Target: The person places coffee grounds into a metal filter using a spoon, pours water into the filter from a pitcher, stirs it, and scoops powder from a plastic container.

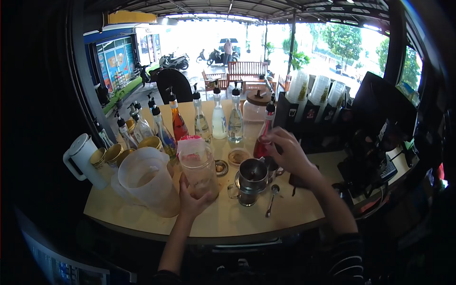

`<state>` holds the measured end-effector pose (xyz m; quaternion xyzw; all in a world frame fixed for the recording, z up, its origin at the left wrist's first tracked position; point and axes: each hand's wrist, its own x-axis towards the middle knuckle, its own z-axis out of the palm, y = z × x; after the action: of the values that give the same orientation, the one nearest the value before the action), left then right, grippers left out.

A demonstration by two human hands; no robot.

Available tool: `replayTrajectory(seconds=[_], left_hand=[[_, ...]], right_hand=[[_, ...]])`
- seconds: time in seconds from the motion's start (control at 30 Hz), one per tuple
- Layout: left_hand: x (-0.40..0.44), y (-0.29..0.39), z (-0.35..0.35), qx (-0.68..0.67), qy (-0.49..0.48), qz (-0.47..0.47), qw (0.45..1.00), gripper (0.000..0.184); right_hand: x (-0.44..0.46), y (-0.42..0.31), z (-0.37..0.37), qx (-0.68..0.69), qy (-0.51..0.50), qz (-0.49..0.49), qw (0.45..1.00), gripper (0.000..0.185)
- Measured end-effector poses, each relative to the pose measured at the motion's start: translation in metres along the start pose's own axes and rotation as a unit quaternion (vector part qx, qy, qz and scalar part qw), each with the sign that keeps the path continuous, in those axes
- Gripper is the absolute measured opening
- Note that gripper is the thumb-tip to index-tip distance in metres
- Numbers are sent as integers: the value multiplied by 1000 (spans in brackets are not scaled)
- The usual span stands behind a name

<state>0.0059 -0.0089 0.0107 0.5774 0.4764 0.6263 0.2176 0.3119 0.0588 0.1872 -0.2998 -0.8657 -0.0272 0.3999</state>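
Note:
My left hand [194,199] is wrapped round the lower part of a clear jar [198,166], which has a pink and white packet [190,145] at its top. Raised at the right, my right hand [285,147] has its fingers bent together in front of a red syrup bottle [261,146]; whether they touch it or hold anything is hidden. Below that hand stands a metal drip filter [253,172] on a glass cup [248,195]. A spoon [272,200] lies to their right. Left of the jar is a large frosted pitcher [149,183].
Several pump bottles [218,116] line the counter's back edge. A white jug [85,159] and gold cups [114,153] stand left. A lidded jar [255,114], cup dispensers [318,90] and a dark machine [365,156] are at the right. A person [228,51] is outside.

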Motion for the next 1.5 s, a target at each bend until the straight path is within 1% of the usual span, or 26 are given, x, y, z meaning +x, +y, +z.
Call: replayTrajectory(seconds=[0.03, 0.1, 0.17, 0.2, 0.23, 0.27, 0.3, 0.33, 0.37, 0.4, 0.47, 0.5, 0.57, 0.6, 0.67, 0.7, 0.77, 0.8, 0.87, 0.97, 1.0, 1.1, 1.23, 1.37, 1.4, 1.5], left_hand=[[-2, 8, 2, 12, 23, 14, 1000, 102], [-11, 26, 6, 27, 49, 28, 998, 101], [-22, 43, 16, 124, 139, 121, 975, 90], [-28, 44, 22, 128, 142, 123, 974, 90], [-35, 44, 28, 154, 132, 166, 965, 85], [-43, 45, 32, 184, 117, 205, 954, 80], [-46, 52, 37, 193, 113, 202, 953, 80], [-42, 62, 46, 184, 74, 222, 955, 78], [-36, 73, 55, 172, 37, 245, 954, 75], [-30, 82, 64, 176, 38, 246, 952, 75], [-16, 97, 81, 144, -3, 202, 969, 78], [-9, 98, 87, 147, 1, 201, 968, 78], [3, 96, 97, 27, -68, 95, 993, 84], [7, 96, 98, 28, -68, 94, 993, 84], [12, 95, 101, 31, -103, 32, 994, 90], [13, 90, 101, 29, -104, 33, 994, 90], [15, 81, 99, 41, -142, -20, 989, 92], [16, 84, 100, 41, -143, -20, 989, 92], [15, 90, 98, 72, -136, 1, 988, 90], [14, 87, 99, 71, -130, 1, 989, 88], [14, 89, 99, 69, -129, 1, 989, 88], [13, 93, 100, 49, -125, -2, 991, 89], [12, 89, 101, 35, -115, 2, 993, 89], [11, 97, 101, 37, -111, -3, 993, 88], [11, 96, 102, 36, -111, -3, 993, 88], [12, 93, 103, 29, -100, 11, 995, 87]], right_hand=[[-20, 21, 5, 55, 13, 44, 997, 21], [-58, 50, 13, 93, -3, 162, 982, 23], [-92, 72, 31, 112, 22, 209, 971, 26], [-106, 86, 47, 98, 34, 204, 973, 25], [-111, 91, 55, 105, 36, 202, 973, 25], [-118, 92, 67, 182, 51, 270, 944, 24], [-125, 92, 77, 257, 63, 338, 903, 23], [-129, 93, 87, 290, 91, 298, 905, 22], [-134, 93, 93, 296, 91, 298, 903, 22], [-137, 93, 97, 327, 106, 305, 888, 21], [-136, 90, 101, 369, 120, 319, 865, 16], [-139, 95, 103, 372, 117, 317, 865, 16], [-146, 104, 108, 426, 96, 296, 850, 15], [-145, 100, 105, 427, 96, 296, 849, 15], [-144, 92, 97, 438, 139, 277, 844, 13], [-146, 91, 92, 436, 140, 277, 845, 13], [-147, 89, 85, 410, 155, 240, 866, 11], [-145, 86, 82, 410, 156, 239, 866, 11], [-141, 80, 74, 456, 176, 242, 838, 9], [-131, 66, 47, 489, 155, 274, 814, 8], [-127, 67, 41, 478, 159, 218, 836, 8], [-109, 65, 16, 469, 139, 176, 854, 9], [-69, 43, -17, 479, 120, 145, 857, 15], [-39, 33, -31, 481, 49, 133, 865, 17], [-32, 29, -33, 464, 34, 110, 878, 16], [-16, 16, -37, 430, 0, 112, 896, 16]])
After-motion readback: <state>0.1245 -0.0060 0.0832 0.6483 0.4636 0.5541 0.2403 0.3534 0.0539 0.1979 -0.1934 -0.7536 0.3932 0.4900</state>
